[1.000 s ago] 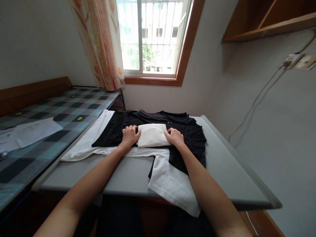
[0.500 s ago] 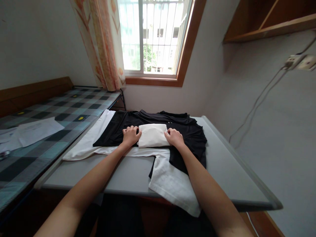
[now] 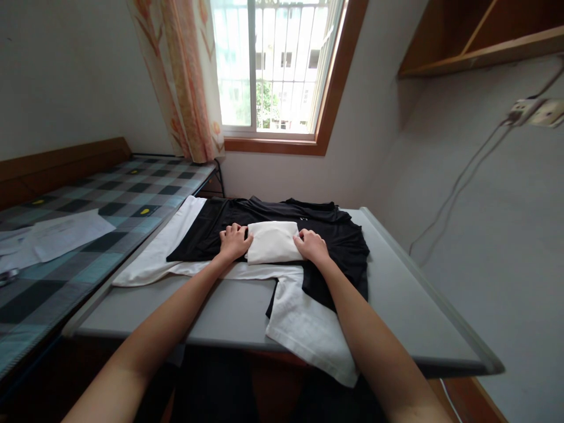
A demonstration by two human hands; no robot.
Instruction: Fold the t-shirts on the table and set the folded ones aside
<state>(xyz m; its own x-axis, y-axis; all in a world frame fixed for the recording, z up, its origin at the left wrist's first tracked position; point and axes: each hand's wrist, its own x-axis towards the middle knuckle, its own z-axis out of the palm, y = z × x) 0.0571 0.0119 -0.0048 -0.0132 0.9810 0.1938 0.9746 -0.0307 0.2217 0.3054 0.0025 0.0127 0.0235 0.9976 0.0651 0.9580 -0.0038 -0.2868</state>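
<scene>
On the counter [image 3: 409, 294], head view: one folded white bundle [image 3: 274, 242] atop at least one black garment [image 3: 343, 247], at least one white garment [image 3: 308, 326] underneath.
Left hand [image 3: 233, 242]: thumb against the bundle's left edge, fingers bent, slightly apart; whether pinching, cannot tell.
Right hand [image 3: 312, 245]: thumb at its right edge, fingers curled; likewise cannot tell.
Behind: one window [image 3: 282, 70], one curtain [image 3: 189, 88].
Leftward: one bed [image 3: 167, 176].

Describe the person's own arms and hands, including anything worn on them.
The left hand and right hand are ungloved, with no rings visible. Neither the left arm nor the right arm shows a sleeve, watch or bracelet.
</scene>
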